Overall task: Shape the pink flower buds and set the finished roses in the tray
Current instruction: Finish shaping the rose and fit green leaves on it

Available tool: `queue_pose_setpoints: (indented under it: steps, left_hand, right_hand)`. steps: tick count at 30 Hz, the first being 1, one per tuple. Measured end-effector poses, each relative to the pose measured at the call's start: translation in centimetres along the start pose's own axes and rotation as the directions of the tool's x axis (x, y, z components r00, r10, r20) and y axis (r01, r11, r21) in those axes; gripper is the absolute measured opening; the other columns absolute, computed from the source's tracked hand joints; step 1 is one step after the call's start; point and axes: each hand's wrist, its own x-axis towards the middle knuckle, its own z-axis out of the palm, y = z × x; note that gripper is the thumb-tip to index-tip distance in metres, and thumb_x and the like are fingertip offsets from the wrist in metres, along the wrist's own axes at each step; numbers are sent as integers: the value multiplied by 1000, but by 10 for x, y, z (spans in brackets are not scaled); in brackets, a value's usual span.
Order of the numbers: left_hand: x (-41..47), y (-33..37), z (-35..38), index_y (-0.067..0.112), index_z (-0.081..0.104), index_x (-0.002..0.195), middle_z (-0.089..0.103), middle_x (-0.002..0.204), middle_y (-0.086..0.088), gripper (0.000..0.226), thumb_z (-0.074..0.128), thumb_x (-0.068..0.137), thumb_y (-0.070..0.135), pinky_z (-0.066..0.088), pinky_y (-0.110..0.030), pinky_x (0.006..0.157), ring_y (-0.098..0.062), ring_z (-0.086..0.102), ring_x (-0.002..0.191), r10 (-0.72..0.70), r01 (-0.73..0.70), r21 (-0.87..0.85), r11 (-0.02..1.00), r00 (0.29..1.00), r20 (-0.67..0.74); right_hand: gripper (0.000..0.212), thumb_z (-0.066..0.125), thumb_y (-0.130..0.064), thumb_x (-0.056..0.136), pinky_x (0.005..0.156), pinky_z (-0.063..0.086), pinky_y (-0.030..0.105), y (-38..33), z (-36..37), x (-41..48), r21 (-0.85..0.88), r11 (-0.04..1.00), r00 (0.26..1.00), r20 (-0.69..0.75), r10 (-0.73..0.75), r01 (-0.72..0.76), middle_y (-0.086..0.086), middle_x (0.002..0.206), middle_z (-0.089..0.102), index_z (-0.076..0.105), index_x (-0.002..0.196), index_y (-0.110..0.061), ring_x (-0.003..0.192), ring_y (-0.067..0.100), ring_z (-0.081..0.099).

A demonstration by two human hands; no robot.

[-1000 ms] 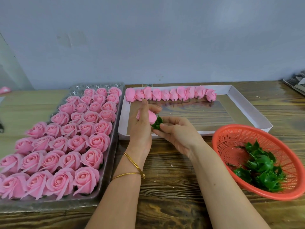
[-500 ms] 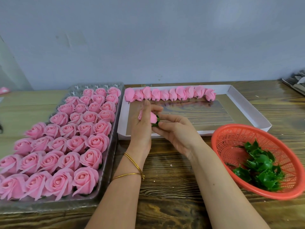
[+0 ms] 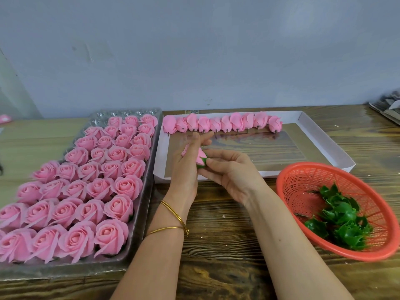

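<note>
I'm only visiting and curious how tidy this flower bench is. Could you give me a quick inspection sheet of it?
Surface: wooden table, dark grain, glossy.
Job's things: clear tray nearly full of finished roses; white box with a row of buds along its far wall; orange basket holding green leaf cups.
Clutter: small white crumbs on the table; stack of papers at the far right edge.
Hands: left hand holds a pink bud; right hand fingers pinch its green base.
Cables: nothing seen.
Surroundings: plain grey-blue wall behind.
</note>
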Motion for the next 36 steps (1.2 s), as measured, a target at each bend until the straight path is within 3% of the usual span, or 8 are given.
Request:
queue_pose_setpoints:
  steps: [5,8,10,14,19,26,32,36]
  left_hand:
    - [2,0,-1,34,78,93,70,89,14,31,50,92,48,50,-29,87,-8,65,100,-31,31,17,999,1000,3]
    - [2,-1,-1,28,78,91,73,92,6,32,50,96,43,55,-36,85,-15,68,96,-51,51,30,998,999,-5]
    - [2,-1,-1,25,77,78,73,86,0,35,52,95,42,55,-36,78,-19,69,86,-63,63,26,998,998,-16]
    - [5,-3,-2,20,63,53,70,90,-4,48,53,96,39,50,-42,81,-19,65,89,-50,51,34,998,998,-33]
    - [5,-3,0,22,56,46,69,79,4,54,50,98,35,49,-36,83,-11,65,83,-35,35,-7,999,998,-51]
    - [4,-2,-1,23,56,47,68,77,4,53,50,98,35,47,-30,83,-7,65,83,-20,19,-71,997,1000,-17]
    - [0,1,-1,25,76,69,73,86,2,46,46,98,43,51,-18,72,-8,68,86,-16,16,8,1000,1000,22]
    - [0,3,-2,26,79,80,75,99,1,43,44,99,44,53,-20,75,-12,69,98,-31,31,12,999,998,49]
  right_hand:
    - [28,61,19,81,82,60,36,1,-1,1,-54,997,999,-20,-49,47,22,94,72,66,105,6,88,29,72]
    - [31,64,20,77,93,55,47,3,0,1,-146,984,991,-63,-114,104,23,97,71,68,99,-1,93,35,69]
    - [32,64,22,75,93,54,49,4,1,2,-150,980,987,-74,-141,128,21,95,71,67,97,-2,94,36,68]
    - [27,61,23,78,87,58,42,4,0,4,-97,989,993,-29,-115,112,20,92,71,65,96,4,87,29,71]
    - [27,54,19,85,88,57,31,3,0,2,-65,996,994,98,-50,56,15,92,73,68,102,4,89,23,71]
    - [24,51,11,92,89,58,32,-1,0,-1,4,999,988,146,45,-46,15,100,72,66,109,5,96,23,70]
    - [22,67,9,72,75,61,31,-1,-2,1,35,999,997,75,3,-5,17,93,74,75,90,-1,87,26,73]
    - [24,71,5,64,71,60,28,1,-4,2,38,999,994,102,-32,28,17,91,75,79,84,-4,87,25,74]
